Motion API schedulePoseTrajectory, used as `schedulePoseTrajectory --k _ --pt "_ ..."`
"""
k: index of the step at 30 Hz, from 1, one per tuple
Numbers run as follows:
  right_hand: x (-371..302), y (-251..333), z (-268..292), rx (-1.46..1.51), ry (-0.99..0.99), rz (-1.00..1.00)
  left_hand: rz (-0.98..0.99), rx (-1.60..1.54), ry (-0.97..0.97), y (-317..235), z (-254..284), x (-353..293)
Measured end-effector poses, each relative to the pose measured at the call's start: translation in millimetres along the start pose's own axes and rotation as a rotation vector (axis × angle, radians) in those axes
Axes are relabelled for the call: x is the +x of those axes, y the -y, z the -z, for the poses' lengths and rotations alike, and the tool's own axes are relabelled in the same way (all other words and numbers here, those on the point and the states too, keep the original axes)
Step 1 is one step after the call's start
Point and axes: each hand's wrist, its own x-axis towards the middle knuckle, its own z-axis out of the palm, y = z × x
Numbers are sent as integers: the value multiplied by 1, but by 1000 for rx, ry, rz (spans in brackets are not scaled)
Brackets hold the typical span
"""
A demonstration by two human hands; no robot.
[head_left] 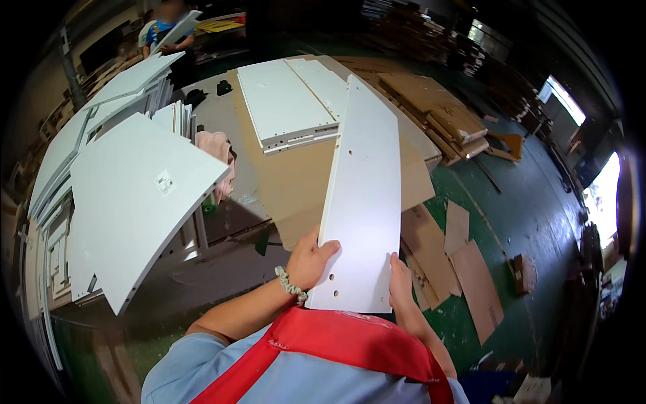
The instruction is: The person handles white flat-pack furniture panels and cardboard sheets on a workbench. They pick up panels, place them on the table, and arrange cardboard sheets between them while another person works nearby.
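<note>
A long white furniture panel [367,182] with drilled holes near its edges stretches away from my body, over the worktable. My left hand [311,261] grips its left edge near the close end, thumb lying on the top face. On the opposite edge, my right hand [400,279] is closed against the panel, its fingers partly hidden beneath. Beyond the panel's left side, a stack of white boards [289,101] with holes along the front edge rests on a cardboard sheet [286,182] covering the table.
More white panels [145,188] stand piled at the left, beside a pink cloth [215,151]. Flattened cardboard [431,104] is stacked at the far right. Cardboard pieces [476,289] and a small brown box [525,274] lie on the green floor. A person [168,34] holds a board at the far left.
</note>
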Motion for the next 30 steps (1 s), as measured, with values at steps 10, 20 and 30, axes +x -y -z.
schedulePoseTrajectory --k 10,20,30 --pt "276 56 -64 -379 429 38 -5 254 -320 -28 -24 222" --pt "393 316 -117 -601 635 94 -160 232 160 -20 -89 375" --pt "597 284 -45 -313 421 216 381 934 -1029 101 206 437"
